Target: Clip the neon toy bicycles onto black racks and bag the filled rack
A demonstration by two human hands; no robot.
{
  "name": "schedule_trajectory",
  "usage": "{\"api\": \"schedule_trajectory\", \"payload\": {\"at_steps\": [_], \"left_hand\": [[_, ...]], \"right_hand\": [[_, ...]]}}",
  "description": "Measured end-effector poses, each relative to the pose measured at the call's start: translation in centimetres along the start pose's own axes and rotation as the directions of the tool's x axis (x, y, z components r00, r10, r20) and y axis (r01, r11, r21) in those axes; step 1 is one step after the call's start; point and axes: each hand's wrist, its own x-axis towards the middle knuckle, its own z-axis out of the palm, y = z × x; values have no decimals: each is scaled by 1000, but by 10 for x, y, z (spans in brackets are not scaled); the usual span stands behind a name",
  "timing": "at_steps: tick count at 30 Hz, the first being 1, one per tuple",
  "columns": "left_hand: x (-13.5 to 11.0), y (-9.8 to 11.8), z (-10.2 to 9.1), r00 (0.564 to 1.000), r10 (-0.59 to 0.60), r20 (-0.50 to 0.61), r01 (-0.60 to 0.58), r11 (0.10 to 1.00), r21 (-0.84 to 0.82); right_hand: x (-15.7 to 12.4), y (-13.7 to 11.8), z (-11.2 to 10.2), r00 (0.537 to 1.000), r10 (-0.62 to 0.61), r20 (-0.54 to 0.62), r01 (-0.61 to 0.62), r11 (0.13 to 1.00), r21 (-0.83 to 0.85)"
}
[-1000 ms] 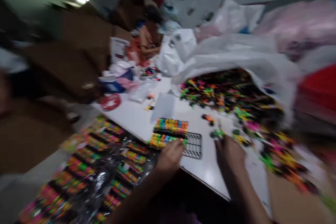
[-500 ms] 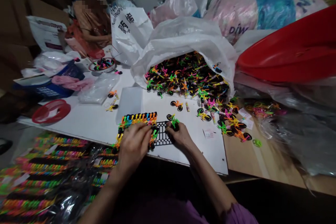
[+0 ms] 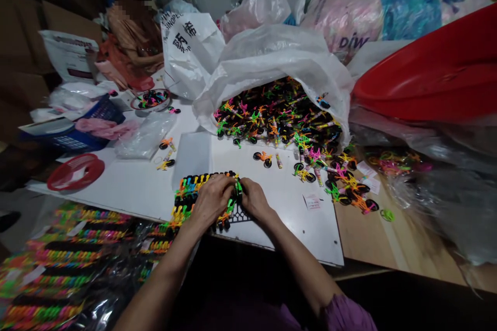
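Observation:
My left hand (image 3: 212,199) lies over a packed row of small neon plastic toy bicycles (image 3: 194,191) with black wheels, its fingers closed around them. The row stands in a black plastic grid rack (image 3: 239,213), mostly hidden beneath my hands. My right hand (image 3: 254,199) pinches a green toy bicycle (image 3: 238,190) at the row's right end, touching my left fingertips. Both hands are over a white board (image 3: 297,222). A loose orange toy bicycle (image 3: 263,159) lies just beyond them.
A white plastic sack (image 3: 267,51) spills a heap of toy bicycles (image 3: 275,116) onto the board. A person (image 3: 130,36) sits at the far left. Bagged bicycle strips (image 3: 50,279) lie at lower left; a red plastic basin (image 3: 435,80) stands at right.
My right hand has carried the green bicycle left from above the open grid to the row's end. My hands are now closer together, and the view has steadied since the earliest blurred frame.

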Motion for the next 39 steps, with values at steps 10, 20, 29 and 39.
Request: {"api": "schedule_trajectory", "payload": {"at_steps": [10,20,29,39], "left_hand": [[0,-3,0,1000,-17,7,17,1000,-19],[4,1,-1,998,-39,38,38,999,25],[-1,-1,-1,999,19,29,-20,999,26],[-1,5,7,993,87,-84,-77,990,116]], "right_hand": [[-4,5,-31,955,260,-142,-184,896,404],[-6,1,-7,955,275,-112,-217,904,368],[2,-1,-9,994,3,112,20,980,-200],[9,-4,-7,976,-16,215,93,931,-352]]}}
